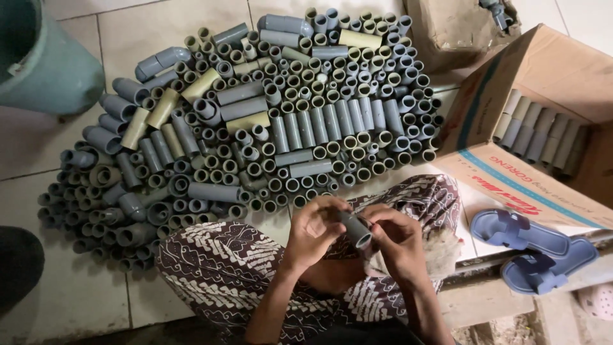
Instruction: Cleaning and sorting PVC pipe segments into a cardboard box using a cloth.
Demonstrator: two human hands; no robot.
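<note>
Head view, looking down at a seated person's lap. The left hand (313, 230) curls its fingers (327, 206) closely around the far end of a short grey pipe piece (355, 229), thumb and fingertips pressed to its wall. The right hand (399, 243) closes its fingers (378, 225) on the near, open end of the same piece, so that the tube lies held between both hands, tilted, its round hollow mouth facing the camera. The piece is smooth, matt, rigid plastic of cylindrical form. Beneath the hands lies a patterned cloth (223, 262), dark brown with pale curling motifs, draped over the knees. Beyond, on the tiled floor (83, 294), spreads a large heap of pipe pieces (255, 128): grey and dull olive cylinders, some standing on end with their round openings upward, others lying flat in rows. At far left stands a teal bucket (45, 64). At right, an open cardboard box (543, 115) holds a row of similar tubes laid side by side. Just near of the box rests a pair of blue sandals (530, 246), moulded and smooth.
</note>
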